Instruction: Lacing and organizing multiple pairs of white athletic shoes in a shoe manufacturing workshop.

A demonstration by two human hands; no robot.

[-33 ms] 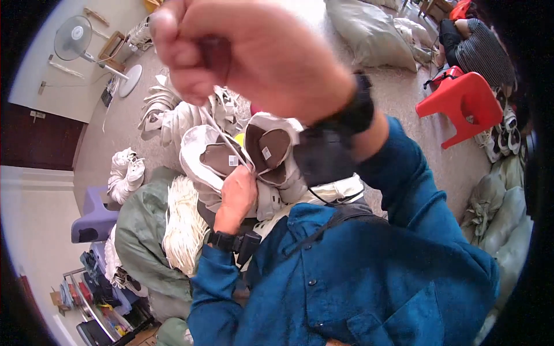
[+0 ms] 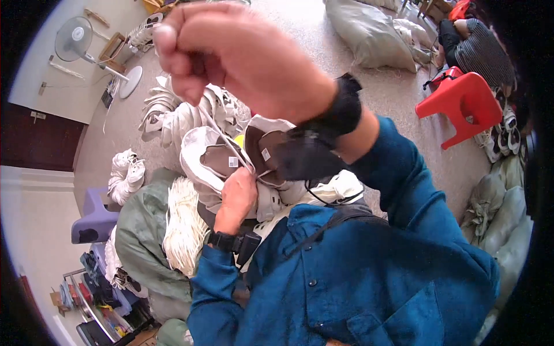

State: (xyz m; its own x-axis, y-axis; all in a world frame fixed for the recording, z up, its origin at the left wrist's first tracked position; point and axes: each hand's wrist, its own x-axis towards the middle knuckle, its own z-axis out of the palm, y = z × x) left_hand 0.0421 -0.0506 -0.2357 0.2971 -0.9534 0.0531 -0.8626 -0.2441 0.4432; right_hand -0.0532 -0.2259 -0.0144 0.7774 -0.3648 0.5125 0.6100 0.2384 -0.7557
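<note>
My right hand [image 2: 248,63] is raised high in front of me, its fingers curled shut on a white shoelace [image 2: 212,122]. The lace runs taut from it down to a pale shoe upper [image 2: 193,151] with a brown inside and a small white label. My left hand [image 2: 239,190] is closed on this upper's edge, where the lace meets it. A second upper [image 2: 254,141] lies against the first on the right, partly covered by the black device on my right wrist. Beside my left forearm, a bundle of white laces [image 2: 183,222] rests on a green sack [image 2: 135,222].
More pale uppers [image 2: 179,118] lie stacked on the floor ahead, with another bunch [image 2: 126,173] at left. A fan [image 2: 74,37], a purple stool [image 2: 92,216] and a rack [image 2: 86,300] stand left. At right are a red stool [image 2: 461,106], sacks [image 2: 502,213] and a crouching person [image 2: 485,55].
My right hand and wrist have shifted slightly left, with the fingers a little lower. My left hand keeps its place on the upper.
</note>
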